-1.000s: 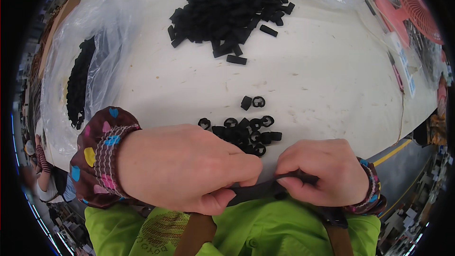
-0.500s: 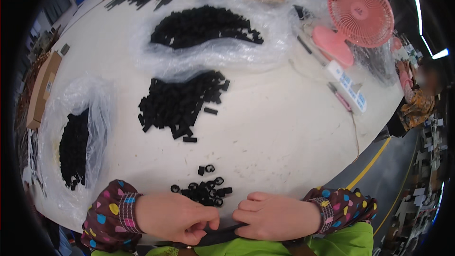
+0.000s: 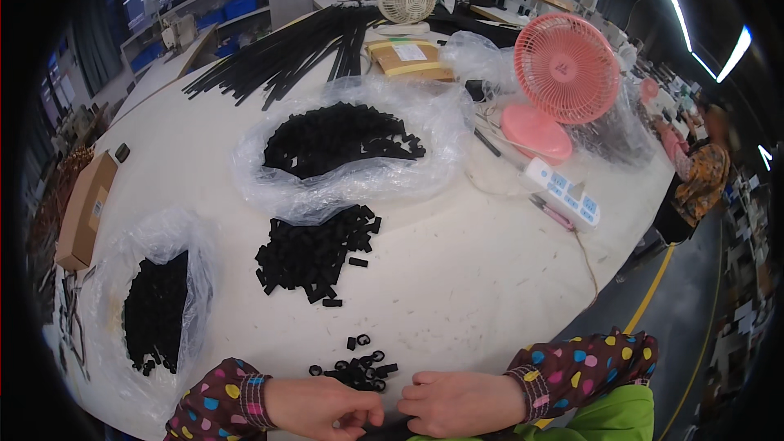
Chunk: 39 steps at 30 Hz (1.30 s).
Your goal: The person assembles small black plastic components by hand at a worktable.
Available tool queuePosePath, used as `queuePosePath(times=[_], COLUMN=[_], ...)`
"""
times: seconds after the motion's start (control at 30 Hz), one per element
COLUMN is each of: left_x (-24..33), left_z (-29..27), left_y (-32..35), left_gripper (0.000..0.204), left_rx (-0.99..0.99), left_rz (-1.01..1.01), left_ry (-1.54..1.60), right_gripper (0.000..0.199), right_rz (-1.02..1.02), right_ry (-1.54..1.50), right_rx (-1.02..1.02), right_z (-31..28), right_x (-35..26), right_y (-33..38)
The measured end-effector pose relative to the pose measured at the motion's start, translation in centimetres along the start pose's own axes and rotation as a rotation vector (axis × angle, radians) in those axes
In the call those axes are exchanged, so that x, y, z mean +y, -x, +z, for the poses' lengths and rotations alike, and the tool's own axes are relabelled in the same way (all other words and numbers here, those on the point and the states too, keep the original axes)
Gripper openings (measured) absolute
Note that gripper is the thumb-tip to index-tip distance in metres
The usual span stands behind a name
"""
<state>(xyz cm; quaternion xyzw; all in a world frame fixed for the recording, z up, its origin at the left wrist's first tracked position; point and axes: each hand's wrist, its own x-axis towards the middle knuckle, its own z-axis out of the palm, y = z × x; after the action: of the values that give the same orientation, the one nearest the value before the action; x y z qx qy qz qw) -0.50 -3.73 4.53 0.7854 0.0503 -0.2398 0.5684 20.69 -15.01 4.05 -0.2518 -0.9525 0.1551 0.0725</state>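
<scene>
At the near table edge my left hand (image 3: 325, 407) is closed, thumb and fingers curled together; whatever they hold is too small or hidden to name. My right hand (image 3: 464, 404) faces it a short gap away, also closed, its fingertips turned down and partly out of sight. Dark material shows low between the hands, its kind unclear. Just beyond them lies a small heap of black ring-like pieces (image 3: 359, 371), some showing their round openings. Farther off spreads a larger pile of short black strips or tubes (image 3: 314, 253).
Black pieces fill two clear plastic bags, one farther back (image 3: 327, 204) and one at left (image 3: 196, 294). A cardboard box (image 3: 87, 216) stands at the left edge. Toward the right are a pink fan (image 3: 565, 69), a white power strip (image 3: 559, 192) and pink-handled snips (image 3: 554, 214). Long black strips (image 3: 269, 53) lie at the back.
The view has tilted up, so the table's things sit lower and the far room with a white fan shows. My hands stay close together, with little change in their fingers.
</scene>
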Motion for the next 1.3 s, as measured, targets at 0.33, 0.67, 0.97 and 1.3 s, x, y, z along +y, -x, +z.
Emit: queuePosePath(times=[0.33, 0.67, 0.97, 1.3], left_x=[-0.4, -1.3, -1.3, -1.3], left_z=[0.5, -0.7, -0.4, -0.4], left_y=[0.4, -0.1, -0.1, 0.0], left_gripper=[0.022, 0.025, 0.025, 0.026], left_rx=[0.060, 0.137, 0.102, 0.113], left_rz=[0.065, 0.070, 0.042, 0.062], left_ry=[0.036, 0.041, 0.021, 0.006], right_gripper=[0.005, 0.018, 0.016, 0.009], right_rz=[0.052, 0.138, 0.088, 0.029], right_ry=[-0.045, -0.262, -0.309, -0.160], right_rx=[-0.061, -0.103, -0.082, -0.046], right_z=[0.7, 0.0, 1.1, 2.3], right_x=[0.1, 3.2, 2.2, 1.1], right_y=[-0.8, -0.4, -0.1, -0.3])
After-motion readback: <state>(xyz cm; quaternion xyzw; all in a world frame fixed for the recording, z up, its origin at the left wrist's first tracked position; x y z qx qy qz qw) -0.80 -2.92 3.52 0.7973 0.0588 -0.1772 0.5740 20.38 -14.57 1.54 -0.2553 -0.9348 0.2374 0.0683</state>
